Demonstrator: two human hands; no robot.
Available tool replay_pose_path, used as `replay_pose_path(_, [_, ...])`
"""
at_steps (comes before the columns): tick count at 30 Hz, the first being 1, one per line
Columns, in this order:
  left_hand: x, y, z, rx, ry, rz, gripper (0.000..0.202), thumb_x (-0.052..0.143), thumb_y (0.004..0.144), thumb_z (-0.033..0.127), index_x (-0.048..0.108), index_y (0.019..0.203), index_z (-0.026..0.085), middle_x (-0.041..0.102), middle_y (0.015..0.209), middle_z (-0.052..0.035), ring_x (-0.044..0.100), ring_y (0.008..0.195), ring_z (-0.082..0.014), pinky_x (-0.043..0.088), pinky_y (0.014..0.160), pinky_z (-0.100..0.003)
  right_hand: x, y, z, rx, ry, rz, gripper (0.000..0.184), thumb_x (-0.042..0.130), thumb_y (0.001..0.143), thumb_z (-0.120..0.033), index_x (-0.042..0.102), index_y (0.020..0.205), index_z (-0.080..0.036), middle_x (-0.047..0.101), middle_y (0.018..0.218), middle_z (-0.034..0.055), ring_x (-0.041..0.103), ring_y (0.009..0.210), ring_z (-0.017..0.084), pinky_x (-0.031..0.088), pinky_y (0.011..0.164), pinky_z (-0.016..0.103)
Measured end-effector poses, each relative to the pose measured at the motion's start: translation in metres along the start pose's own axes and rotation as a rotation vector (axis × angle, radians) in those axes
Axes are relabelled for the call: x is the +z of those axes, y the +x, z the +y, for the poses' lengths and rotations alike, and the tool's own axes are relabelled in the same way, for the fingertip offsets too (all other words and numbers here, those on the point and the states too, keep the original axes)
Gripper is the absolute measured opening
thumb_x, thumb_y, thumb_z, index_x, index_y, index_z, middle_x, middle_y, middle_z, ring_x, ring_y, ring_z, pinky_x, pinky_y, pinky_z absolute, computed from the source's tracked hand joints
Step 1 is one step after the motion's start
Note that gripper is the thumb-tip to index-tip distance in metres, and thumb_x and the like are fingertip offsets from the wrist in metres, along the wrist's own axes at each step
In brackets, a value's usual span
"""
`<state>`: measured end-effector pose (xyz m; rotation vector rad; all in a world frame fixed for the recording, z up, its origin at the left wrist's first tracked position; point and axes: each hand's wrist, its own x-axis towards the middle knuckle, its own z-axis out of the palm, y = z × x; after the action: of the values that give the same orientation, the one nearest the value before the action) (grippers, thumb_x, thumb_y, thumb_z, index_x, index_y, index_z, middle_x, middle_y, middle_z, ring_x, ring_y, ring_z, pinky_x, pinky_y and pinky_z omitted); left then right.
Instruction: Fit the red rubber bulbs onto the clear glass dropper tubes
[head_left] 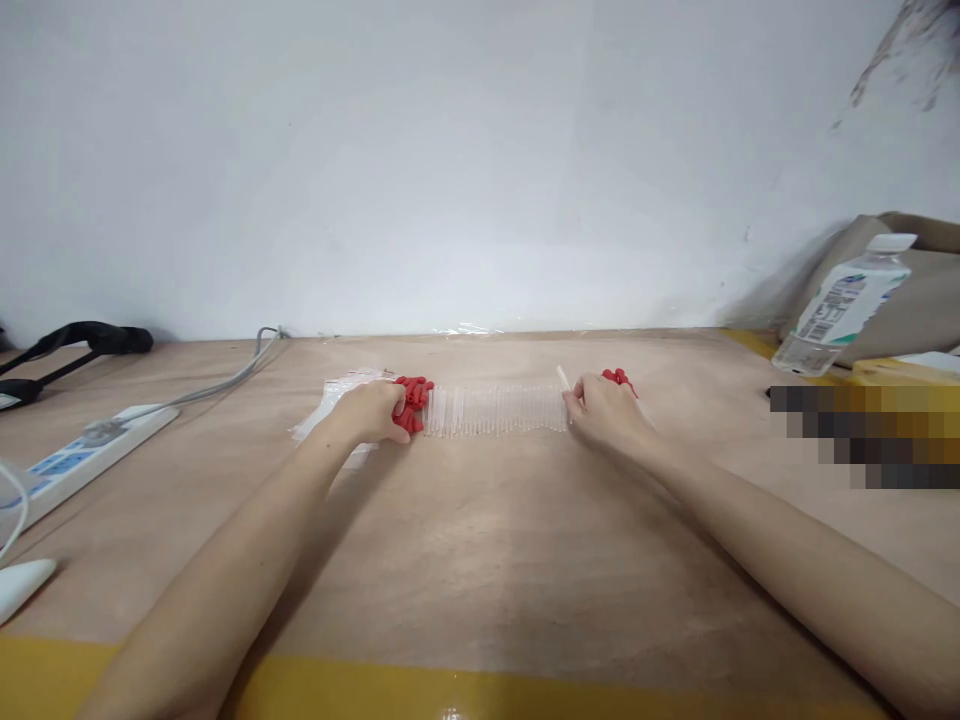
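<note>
In the head view, my left hand curls against a heap of small red soft-looking pieces, its thumb and fingers bent round the heap's left side. Which pieces it grips is hidden. A row of thin clear plastic tubes lies side by side on the table, running from the heap to my right hand. Pinched in that hand is a single clear tube, tilted with its upper end showing above the fingers. More red pieces show just behind my right hand.
Clear plastic bags lie behind my left hand. A white power strip with a grey cable sits left on the wooden table. At right stand a plastic bottle and a grey bag. Yellow tape marks the front edge.
</note>
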<state>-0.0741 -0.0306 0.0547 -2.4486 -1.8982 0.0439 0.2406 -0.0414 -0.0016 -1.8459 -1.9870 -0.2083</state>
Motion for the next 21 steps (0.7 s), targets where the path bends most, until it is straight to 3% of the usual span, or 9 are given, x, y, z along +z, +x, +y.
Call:
replay_pose_path(4, [-0.002,0.000,-0.001,0.002,0.033,-0.006,0.019,0.059,0.060,0.033,0.047,0.055,0.019,0.054,0.062,-0.0022,0.050,0.059,-0.0187,0.026,0.049,-0.025,-0.003,-0.032,0.004,-0.257,-0.022,0.141,0.017,0.038,0.084,-0.028,0.050,0.078,-0.017,0.060,0.076,0.0079,0.054,0.072,0.021,0.034,0.069,0.034])
replay_pose_path(7, [-0.011,-0.004,-0.001,-0.001,0.085,0.024,0.019,0.056,0.065,0.032,0.050,0.054,0.018,0.054,0.062,-0.0040,0.050,0.059,-0.0196,0.027,0.050,-0.026,0.001,-0.051,0.007,-0.346,0.015,0.192,0.017,0.036,0.086,-0.026,0.049,0.079,-0.017,0.060,0.075,0.0065,0.054,0.067,0.019,0.033,0.069,0.033])
replay_pose_path(11, [-0.017,-0.011,0.020,0.163,-0.043,0.237,0.015,0.053,0.071,0.032,0.057,0.069,0.017,0.057,0.072,-0.0044,0.052,0.065,-0.0179,0.034,0.058,-0.026,0.008,-0.060,0.008,-0.457,0.128,0.196,0.015,0.037,0.087,-0.023,0.048,0.078,-0.018,0.060,0.069,0.0025,0.054,0.064,0.016,0.034,0.074,0.032])
replay_pose_path(14, [-0.004,-0.014,0.052,0.372,-0.305,0.357,0.015,0.052,0.075,0.030,0.059,0.079,0.017,0.056,0.075,-0.0032,0.052,0.067,-0.0157,0.038,0.062,-0.026,0.011,-0.061,0.008,-0.502,0.196,0.178,0.014,0.038,0.087,-0.022,0.050,0.082,-0.018,0.063,0.076,0.0027,0.056,0.069,0.015,0.035,0.077,0.031])
replay_pose_path(17, [0.019,-0.017,0.080,0.509,-0.449,0.319,0.011,0.053,0.075,0.026,0.059,0.077,0.017,0.055,0.078,-0.0036,0.052,0.069,-0.0150,0.039,0.062,-0.025,0.012,-0.060,0.010,-0.470,0.213,0.155,0.016,0.039,0.087,-0.021,0.053,0.092,-0.017,0.064,0.086,0.0048,0.057,0.077,0.017,0.035,0.076,0.031])
replay_pose_path(21, [0.044,-0.023,0.094,0.515,-0.513,0.242,0.012,0.052,0.076,0.025,0.060,0.081,0.017,0.053,0.078,-0.0037,0.050,0.067,-0.0145,0.041,0.060,-0.026,0.015,-0.060,0.012,-0.462,0.197,0.151,0.025,0.036,0.088,-0.021,0.055,0.103,-0.016,0.064,0.087,0.0067,0.057,0.078,0.017,0.035,0.074,0.031])
